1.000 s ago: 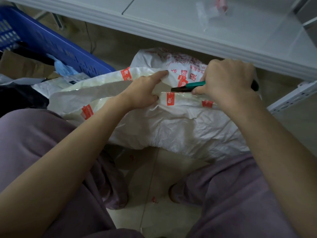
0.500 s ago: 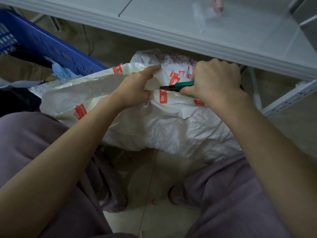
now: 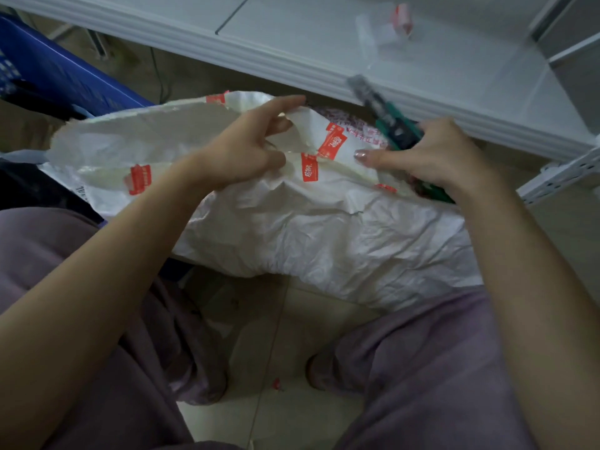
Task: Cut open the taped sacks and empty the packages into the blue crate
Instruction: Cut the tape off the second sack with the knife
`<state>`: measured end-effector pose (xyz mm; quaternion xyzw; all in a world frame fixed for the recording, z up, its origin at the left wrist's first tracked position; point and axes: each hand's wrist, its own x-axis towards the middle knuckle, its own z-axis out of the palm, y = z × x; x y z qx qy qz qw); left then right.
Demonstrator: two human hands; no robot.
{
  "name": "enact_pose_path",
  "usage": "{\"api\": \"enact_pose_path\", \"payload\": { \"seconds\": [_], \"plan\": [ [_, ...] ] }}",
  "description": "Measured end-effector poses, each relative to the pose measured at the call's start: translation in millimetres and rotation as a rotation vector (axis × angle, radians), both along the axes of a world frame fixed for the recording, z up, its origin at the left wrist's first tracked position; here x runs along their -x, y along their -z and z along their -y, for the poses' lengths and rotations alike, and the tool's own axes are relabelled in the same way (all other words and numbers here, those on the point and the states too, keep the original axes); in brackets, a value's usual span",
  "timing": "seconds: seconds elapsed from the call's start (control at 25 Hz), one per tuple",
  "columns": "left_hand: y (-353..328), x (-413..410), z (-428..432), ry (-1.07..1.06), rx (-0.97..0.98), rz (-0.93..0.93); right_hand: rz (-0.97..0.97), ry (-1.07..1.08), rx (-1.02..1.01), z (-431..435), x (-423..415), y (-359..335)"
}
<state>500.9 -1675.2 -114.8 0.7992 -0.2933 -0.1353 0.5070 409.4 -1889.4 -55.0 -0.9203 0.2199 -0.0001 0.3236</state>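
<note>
Sack [image 3: 324,241], package [image 3: 357,133] inside: left hand [image 3: 243,151] holds flap, right hand [image 3: 438,157] grips cutter [image 3: 401,134].

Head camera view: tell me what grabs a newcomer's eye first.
The white sack with red tape fills the middle, its top slit open. The left hand holds up the cut flap, while the right hand grips a green cutter pointing up toward the white shelf. A blue crate sits at upper left.
</note>
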Motion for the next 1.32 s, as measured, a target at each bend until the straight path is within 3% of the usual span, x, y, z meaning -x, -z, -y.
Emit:
{"api": "enact_pose_path", "payload": {
  "seconds": [0.12,0.24,0.44,0.52,0.68,0.84,0.96,1.08,1.32],
  "plan": [
    [-2.5,6.6,-4.0,-0.014,-0.014,0.030,-0.114,-0.017,-0.062,-3.0,-5.5,1.9],
    [-10.9,9.5,-11.3,0.002,-0.096,0.096,-0.076,-0.005,-0.054,-3.5,-9.1,1.5],
    [-12.7,20.4,-4.6,-0.144,-0.505,0.418,0.037,-0.018,-0.035,-11.2,-16.9,3.9],
    [-9.8,20.7,5.1,-0.167,-0.470,0.409,0.071,-0.036,-0.029,-11.6,-20.6,6.0],
    [-10.8,16.1,21.5,-0.141,-0.221,0.217,0.143,-0.003,-0.024,-8.8,-20.4,5.4],
    [-4.5,16.0,31.4,-0.082,-0.190,0.179,0.157,0.015,0.364,-9.9,-22.9,4.5],
    [-3.5,14.9,33.8,-0.110,-0.163,0.177,0.310,0.018,0.523,-11.4,-33.6,12.9],
    [-7.1,9.6,28.9,-0.205,-0.063,0.180,0.566,-0.033,0.489,-12.7,-42.0,23.1],
    [9.0,11.6,25.7,-0.203,-0.195,0.173,0.400,-0.129,0.226,-4.1,-39.5,7.8]
  ]
}}
